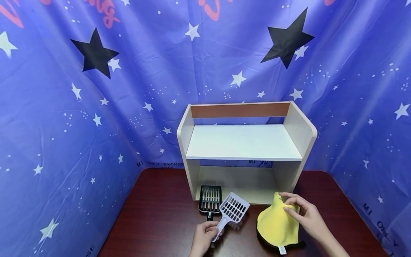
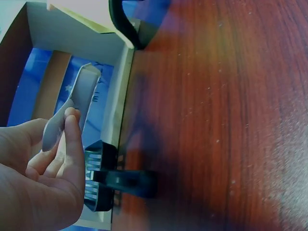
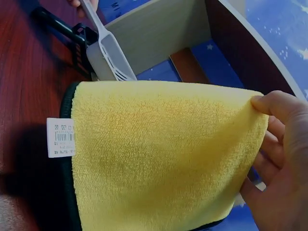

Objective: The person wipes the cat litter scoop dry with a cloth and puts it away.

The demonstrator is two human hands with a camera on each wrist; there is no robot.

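My left hand (image 1: 203, 235) grips the handle of a pale grey litter scoop (image 1: 228, 218), its slotted head raised and tilted to the right. In the left wrist view the same scoop (image 2: 85, 91) appears nearly edge-on between thumb and fingers. Beside it, a black litter scoop (image 1: 210, 210) has its slotted head at the shelf's lower front edge. My right hand (image 1: 306, 214) pinches the top of a yellow cleaning cloth (image 1: 278, 225) with dark edging, so that it hangs in folds. Up close in the right wrist view, the cloth (image 3: 159, 154) shows a white label (image 3: 61, 137) on its edge.
A two-level wooden shelf unit (image 1: 244, 142) stands at the back of the dark red-brown table (image 1: 154, 217), just beyond both hands. Blue star-printed curtain (image 1: 144, 82) surrounds the table on the back and sides.
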